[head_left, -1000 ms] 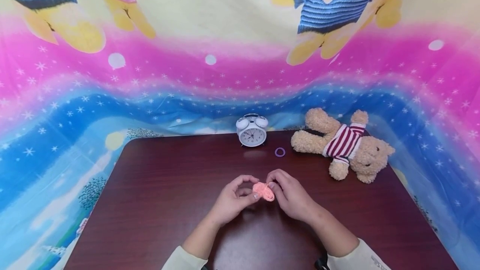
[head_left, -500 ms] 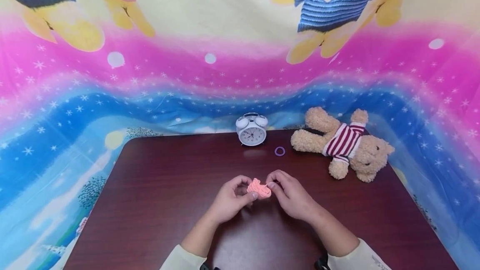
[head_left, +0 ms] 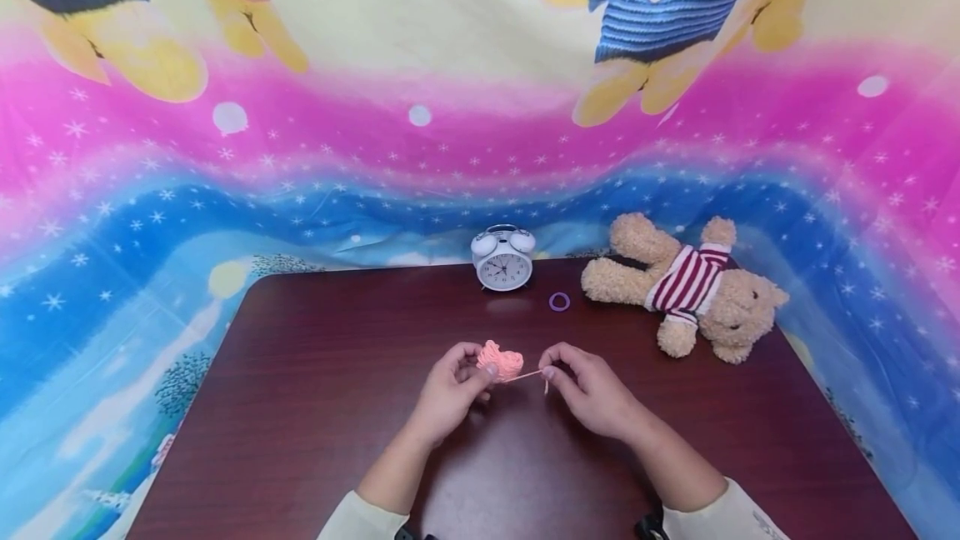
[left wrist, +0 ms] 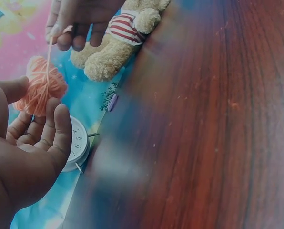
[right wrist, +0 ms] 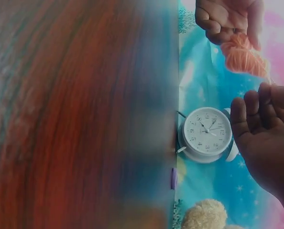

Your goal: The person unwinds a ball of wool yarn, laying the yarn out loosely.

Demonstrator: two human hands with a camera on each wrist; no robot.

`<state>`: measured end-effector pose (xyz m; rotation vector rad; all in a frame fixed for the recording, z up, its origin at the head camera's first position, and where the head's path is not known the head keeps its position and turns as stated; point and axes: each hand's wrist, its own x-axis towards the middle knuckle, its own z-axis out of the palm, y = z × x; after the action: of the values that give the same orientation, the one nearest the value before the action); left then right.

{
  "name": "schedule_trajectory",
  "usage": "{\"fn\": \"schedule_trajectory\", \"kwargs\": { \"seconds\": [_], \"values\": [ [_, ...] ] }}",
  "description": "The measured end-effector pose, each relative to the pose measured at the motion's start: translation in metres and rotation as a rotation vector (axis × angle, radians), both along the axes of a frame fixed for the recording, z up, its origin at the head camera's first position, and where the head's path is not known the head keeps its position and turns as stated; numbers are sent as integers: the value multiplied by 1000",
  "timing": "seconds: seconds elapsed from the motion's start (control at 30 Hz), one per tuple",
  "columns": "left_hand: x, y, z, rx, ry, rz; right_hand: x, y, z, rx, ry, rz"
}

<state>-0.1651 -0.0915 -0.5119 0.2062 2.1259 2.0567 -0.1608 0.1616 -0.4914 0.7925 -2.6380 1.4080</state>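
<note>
While left grip (head_left: pixel 447 396) holds yarn (head_left: pixel 500 360), right grip (head_left: pixel 590 392) pinches strand (head_left: pixel 526 376).

The yarn bundle (head_left: pixel 501 362) is coral pink, its strand (head_left: pixel 525 375) the same shade. The worktop (head_left: pixel 337 340) is dark reddish brown with a streaky wood grain. The alarm clock (head_left: pixel 502 265) is white — dark numerals on a pale dial — and the ring (head_left: pixel 559 302) is purple. The teddy bear (head_left: pixel 731 311) is tan, its shirt (head_left: pixel 686 282) striped maroon and white. The backdrop cloth (head_left: pixel 480 140) runs cream, magenta and blue, flecked with white snowflakes.
</note>
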Motion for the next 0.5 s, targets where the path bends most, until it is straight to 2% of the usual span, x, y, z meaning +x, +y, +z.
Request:
{"fn": "schedule_trajectory", "kwargs": {
  "seconds": [0.27, 0.5],
  "values": [
    [-3, -7, -1, 28, -3, 45, 0, 8, -1, 99, 4, -11],
    [-4, -19, 3, -4, 7, 12, -2, 16, -2, 183, 53, 32]
  ]
}}
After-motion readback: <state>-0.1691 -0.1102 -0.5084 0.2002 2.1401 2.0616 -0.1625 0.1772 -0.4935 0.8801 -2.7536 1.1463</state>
